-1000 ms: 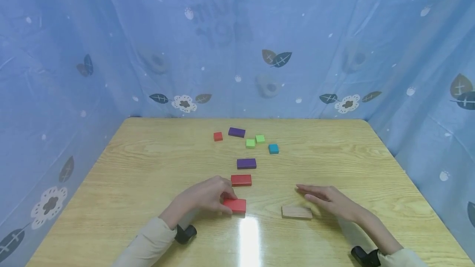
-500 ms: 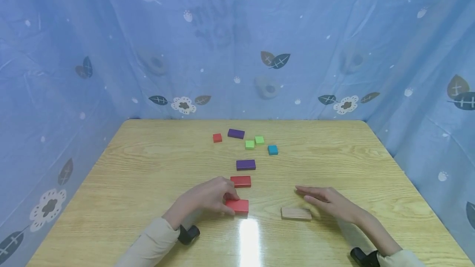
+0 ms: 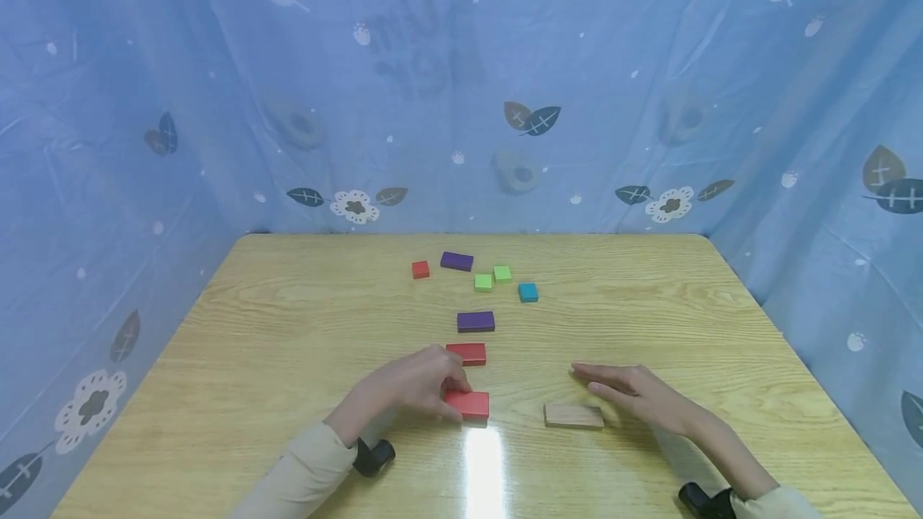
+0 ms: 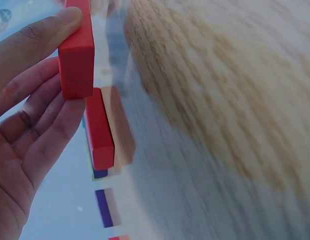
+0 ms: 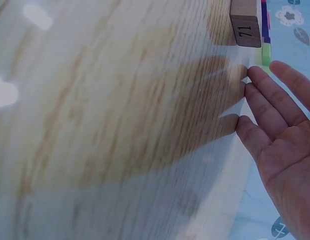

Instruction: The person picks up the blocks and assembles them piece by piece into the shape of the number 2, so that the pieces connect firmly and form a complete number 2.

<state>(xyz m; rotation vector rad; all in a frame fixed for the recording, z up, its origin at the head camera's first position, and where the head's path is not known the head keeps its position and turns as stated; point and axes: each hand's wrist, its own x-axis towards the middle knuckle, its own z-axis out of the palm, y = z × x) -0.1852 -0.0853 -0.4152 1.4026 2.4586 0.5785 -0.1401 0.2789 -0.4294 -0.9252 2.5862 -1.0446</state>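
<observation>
My left hand point(image 3: 414, 383) pinches a red rectangular block point(image 3: 469, 404) between thumb and fingers. In the left wrist view that red block point(image 4: 77, 65) appears lifted off the tabletop. A second red block point(image 3: 467, 354) lies flat just beyond it. My right hand point(image 3: 645, 397) rests at the table with fingers straight and holds nothing. Left of the right hand, apart from its fingers, lies a plain wooden block point(image 3: 573, 416). The right wrist view shows that wooden block point(image 5: 246, 25) with "71" printed on its end.
Farther back on the wooden table point(image 3: 288, 327) lie two purple blocks point(image 3: 476, 322), two light green cubes point(image 3: 483, 283), a blue cube point(image 3: 528, 292) and a small red cube point(image 3: 421, 270). A blue patterned curtain point(image 3: 461, 86) surrounds the table's back and sides.
My left hand has moved a little to the right with the red block in its grip. The right hand and the other blocks keep their places.
</observation>
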